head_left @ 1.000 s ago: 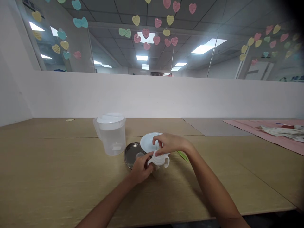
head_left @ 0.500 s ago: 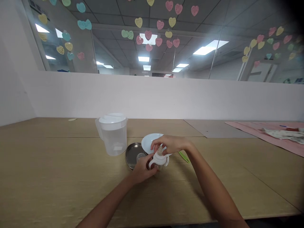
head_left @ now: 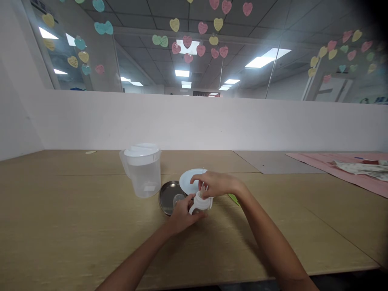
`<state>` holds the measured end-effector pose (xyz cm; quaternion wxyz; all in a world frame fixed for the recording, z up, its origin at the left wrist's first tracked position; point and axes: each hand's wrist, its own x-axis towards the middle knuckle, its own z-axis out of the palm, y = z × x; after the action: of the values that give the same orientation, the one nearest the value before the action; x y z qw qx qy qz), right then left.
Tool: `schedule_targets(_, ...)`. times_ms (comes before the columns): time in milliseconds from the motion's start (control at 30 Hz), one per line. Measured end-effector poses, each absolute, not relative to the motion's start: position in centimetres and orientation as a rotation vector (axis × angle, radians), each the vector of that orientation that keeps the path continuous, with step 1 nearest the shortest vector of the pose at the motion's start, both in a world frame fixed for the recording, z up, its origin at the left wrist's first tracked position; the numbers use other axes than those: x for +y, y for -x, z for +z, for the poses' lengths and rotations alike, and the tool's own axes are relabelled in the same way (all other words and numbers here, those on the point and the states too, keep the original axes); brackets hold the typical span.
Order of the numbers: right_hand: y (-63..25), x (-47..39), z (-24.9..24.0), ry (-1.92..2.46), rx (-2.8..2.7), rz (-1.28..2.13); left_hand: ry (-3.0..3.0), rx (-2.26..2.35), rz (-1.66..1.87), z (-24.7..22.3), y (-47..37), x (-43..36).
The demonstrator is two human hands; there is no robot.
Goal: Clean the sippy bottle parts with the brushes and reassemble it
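On my left there's a jug (head_left: 143, 176), then a metal tray (head_left: 163, 198) with a clear cap (head_left: 177, 198) in it, right by my left hand (head_left: 182, 214), which is wrapped round the side of the bottle (head_left: 201, 203). Bottle's pretty much upright in front of the white plate (head_left: 186, 182), and my right hand (head_left: 214, 184) is over the top, fingers pinching the teat (head_left: 203, 191). Further right there's something green (head_left: 233, 199), partly hidden, then pink cloth (head_left: 315, 161) way off.

The tabletop (head_left: 75, 226) carries a pitcher (head_left: 144, 178), metal tray (head_left: 165, 198) and pink sheet (head_left: 319, 159).
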<state>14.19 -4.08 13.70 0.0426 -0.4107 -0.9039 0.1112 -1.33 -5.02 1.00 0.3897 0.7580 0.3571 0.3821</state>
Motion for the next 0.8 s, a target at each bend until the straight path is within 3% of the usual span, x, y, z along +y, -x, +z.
schedule_targets(500,-14.8,-2.9,13.2,1.255,-2.740,0.463,-1.989,0.900,0.912,1.2,1.7,-4.7)
schedule_targets(800,-17.1,-4.1,8.7,0.973,-2.417,1.041,-1.930,0.803,0.789,2.1,1.8,-4.8)
